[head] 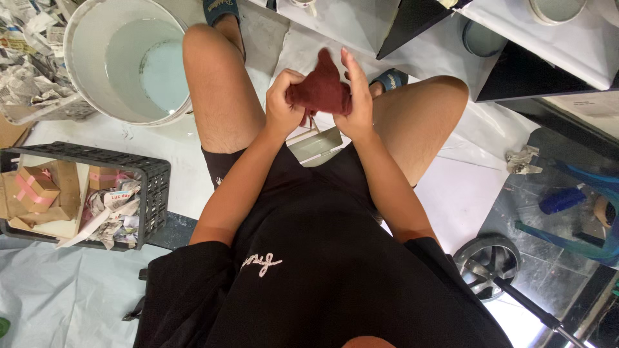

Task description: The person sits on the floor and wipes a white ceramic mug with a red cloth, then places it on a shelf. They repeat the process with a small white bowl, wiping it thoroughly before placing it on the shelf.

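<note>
I sit with my knees apart and hold a dark red cloth (320, 90) between both hands above my lap. My left hand (282, 103) is curled into a fist around the cloth's left side. My right hand (358, 100) presses its palm and fingers against the right side, fingers pointing up. A point of the cloth sticks up between the hands. Below them, between my thighs, a small pale rectangular tray (316, 144) shows; what the cloth wraps, if anything, is hidden.
A white bucket (84, 64) of pale liquid stands at the upper left beside crumpled newspaper (26, 71). A black plastic crate (151, 193) with small cardboard boxes sits left. White-covered black benches (516, 71) lie ahead; a wheel (488, 261) and blue frame (567, 200) lie right.
</note>
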